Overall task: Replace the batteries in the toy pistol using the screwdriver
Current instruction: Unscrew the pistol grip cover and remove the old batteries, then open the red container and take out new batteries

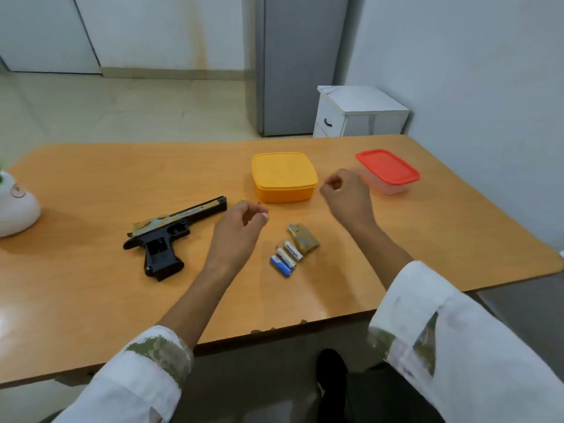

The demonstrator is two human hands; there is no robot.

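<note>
1. The black plastic toy pistol with a mottled tan-and-gold slide point(174, 236) lay flat on its side at the left-centre of the orange-brown wooden counter point(91, 178). Its muzzle pointed away to the right and its grip toward the near edge. A recess showed open in the side of the grip.
2. A small olive-and-tan mottled plastic cover piece point(303, 239) lay on the counter to the right of the pistol, well apart from it.
3. Three small cylindrical batteries point(286, 259), two white and one blue, lay side by side and touching, just beside the near-left end of the cover piece.
4. The left hand point(241, 227) hovered between the pistol and the batteries, touching neither. Its fingers were curled, with thumb and forefinger close together. I could not tell whether anything tiny was pinched there.
5. The right hand point(348, 193) was held over the counter farther back, well apart from the left hand. Its fingers were curled inward, and I could not tell whether it held anything.
6. A square yellow plastic box with its lid on point(283, 177) stood just left of the right hand. A clear rectangular plastic box with a red lid point(387, 170) stood just right of it.
7. A rounded white ceramic pot point(16, 209) sat at the counter's far left edge.
8. Beyond the counter stood a small white cabinet with a dark handle point(360, 111) and a tall grey cabinet point(299, 65).
</note>
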